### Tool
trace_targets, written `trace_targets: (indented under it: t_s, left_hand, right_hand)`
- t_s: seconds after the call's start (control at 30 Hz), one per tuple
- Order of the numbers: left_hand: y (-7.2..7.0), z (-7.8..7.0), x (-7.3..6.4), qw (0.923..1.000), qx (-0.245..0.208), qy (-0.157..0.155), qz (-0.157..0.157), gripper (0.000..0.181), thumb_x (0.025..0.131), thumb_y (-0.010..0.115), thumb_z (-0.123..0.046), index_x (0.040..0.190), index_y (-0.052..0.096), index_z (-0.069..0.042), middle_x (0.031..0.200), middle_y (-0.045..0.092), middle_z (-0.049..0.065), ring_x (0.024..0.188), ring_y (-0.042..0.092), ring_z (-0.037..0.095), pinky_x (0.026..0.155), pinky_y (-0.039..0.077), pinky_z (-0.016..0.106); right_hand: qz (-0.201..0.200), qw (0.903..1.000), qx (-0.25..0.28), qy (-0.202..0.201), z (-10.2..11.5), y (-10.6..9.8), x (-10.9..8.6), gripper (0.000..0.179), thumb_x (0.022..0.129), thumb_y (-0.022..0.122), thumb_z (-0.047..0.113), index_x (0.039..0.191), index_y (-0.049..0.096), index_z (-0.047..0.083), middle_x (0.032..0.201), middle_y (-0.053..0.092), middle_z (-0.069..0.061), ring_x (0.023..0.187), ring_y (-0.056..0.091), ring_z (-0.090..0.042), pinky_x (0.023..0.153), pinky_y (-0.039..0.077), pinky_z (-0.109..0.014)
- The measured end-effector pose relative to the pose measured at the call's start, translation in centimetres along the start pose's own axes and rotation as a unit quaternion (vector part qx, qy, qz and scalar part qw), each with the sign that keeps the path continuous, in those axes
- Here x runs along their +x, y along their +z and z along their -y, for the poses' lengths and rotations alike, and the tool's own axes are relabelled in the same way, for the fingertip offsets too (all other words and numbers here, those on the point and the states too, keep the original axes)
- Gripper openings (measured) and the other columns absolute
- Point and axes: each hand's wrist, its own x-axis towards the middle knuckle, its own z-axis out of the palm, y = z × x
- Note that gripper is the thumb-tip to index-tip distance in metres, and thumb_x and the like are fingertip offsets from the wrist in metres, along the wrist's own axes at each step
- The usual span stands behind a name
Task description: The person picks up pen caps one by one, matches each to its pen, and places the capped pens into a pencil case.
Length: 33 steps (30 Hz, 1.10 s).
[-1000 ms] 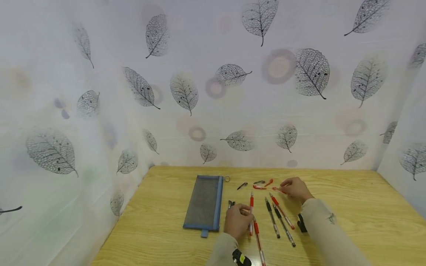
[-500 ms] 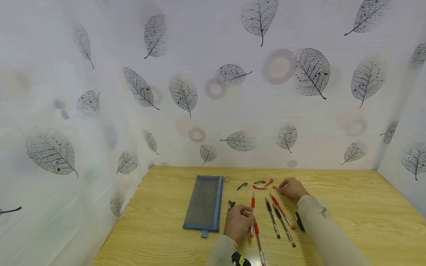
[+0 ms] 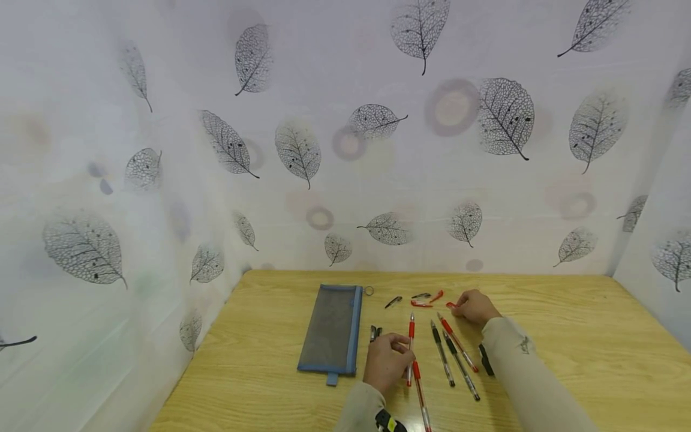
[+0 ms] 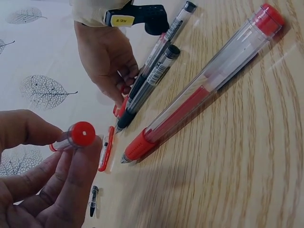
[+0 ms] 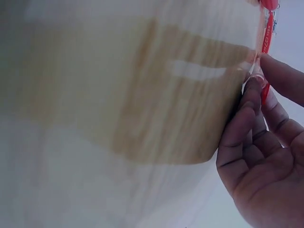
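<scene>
Nearest, right of the mesh pouch [image 3: 329, 327] and reaching closer than its near edge, a loose red pen [image 3: 423, 402] could be set rolling, its barrel being round, if the left hand [image 3: 386, 361] brushed it. That hand, right of the pouch's near half, pinches a held red pen [image 3: 412, 329] between thumb and fingertips; so narrow a grip may let the bare point swing and ink a finger. Farther right of the pouch, two black-grip pens [image 3: 442, 354] [image 3: 461, 367] and a red-grip pen [image 3: 457, 343] lie near the right sleeve [image 3: 531, 366], which could knock them. Well right of the pouch's far half, the right hand [image 3: 476, 307] pinches a held red cap [image 3: 451, 305]; being small, it might slip or twist. Loose caps [image 3: 421, 304] between it and the pouch could be scattered by a wide sweep.

The held red pen, right of the pouch, has a clear barrel, red grip and red end plug, its uncapped tip facing away from the person. Beyond it, the held red cap is clear-walled with a red clip bearing small lettering; how far the fingers wrap it is partly hidden.
</scene>
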Motion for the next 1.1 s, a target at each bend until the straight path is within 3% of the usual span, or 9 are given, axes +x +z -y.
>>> trace_targets:
  t_s: [0.2,0.37,0.47,0.63,0.87,1.1]
  left_hand:
    - [-0.1,0.0,-0.1,1.0,0.003,0.004,-0.001,0.02,0.082,0.069,-0.004,0.102,0.07,-0.006,0.077,0.061,0.0,0.054,0.06,0.011,0.047,0.055,0.028]
    - [-0.1,0.0,-0.1,1.0,0.003,0.004,-0.001,0.018,0.083,0.069,-0.005,0.101,0.069,-0.007,0.077,0.061,0.0,0.056,0.062,0.011,0.048,0.055,0.028]
    - [-0.2,0.0,-0.1,1.0,0.002,0.007,0.002,0.019,0.084,0.07,-0.005,0.102,0.069,-0.005,0.077,0.061,0.0,0.056,0.062,0.011,0.048,0.055,0.029]
    - [-0.3,0.0,-0.2,0.9999,-0.001,0.012,0.005,0.019,0.084,0.069,-0.005,0.103,0.069,-0.004,0.078,0.062,0.0,0.056,0.062,0.012,0.048,0.055,0.029]
    - [-0.2,0.0,-0.3,1.0,-0.005,0.002,0.003,0.018,0.084,0.07,-0.005,0.102,0.069,-0.006,0.078,0.061,0.0,0.055,0.061,0.012,0.048,0.055,0.029]
    - [-0.2,0.2,-0.2,0.9999,-0.011,-0.001,0.011,0.018,0.085,0.069,-0.005,0.103,0.069,-0.005,0.078,0.061,0.001,0.055,0.061,0.012,0.049,0.056,0.029]
  right_hand:
    - [-0.011,0.9998,0.014,0.008,0.0,0.1,-0.2,0.018,0.088,0.06,0.01,0.074,0.063,-0.001,0.066,0.055,-0.003,0.057,0.044,-0.016,0.053,0.039,-0.029]
    - [-0.006,0.9936,0.109,0.027,-0.4,-0.1,-0.3,0.023,0.089,0.057,0.006,0.068,0.063,0.001,0.057,0.049,0.001,0.051,0.041,-0.012,0.051,0.039,-0.028]
    - [-0.001,0.9853,0.164,0.046,-0.4,-0.2,-0.6,0.021,0.091,0.057,0.005,0.072,0.064,-0.002,0.06,0.052,-0.001,0.052,0.043,-0.012,0.051,0.04,-0.028]
    - [0.002,0.9826,0.18,0.044,-0.7,-0.4,-0.9,0.018,0.093,0.057,0.005,0.091,0.063,-0.011,0.072,0.063,-0.005,0.061,0.054,-0.014,0.055,0.047,-0.03]
    - [0.028,0.9711,0.235,0.03,-1.0,-0.7,-1.3,0.043,0.097,0.051,0.002,0.133,0.04,-0.019,0.077,0.069,-0.008,0.066,0.061,-0.015,0.057,0.05,-0.031]
    - [0.042,0.9646,0.259,0.023,-1.3,-0.8,-1.6,0.04,0.099,0.047,0.001,0.131,0.037,-0.02,0.077,0.068,-0.009,0.064,0.06,-0.014,0.056,0.049,-0.029]
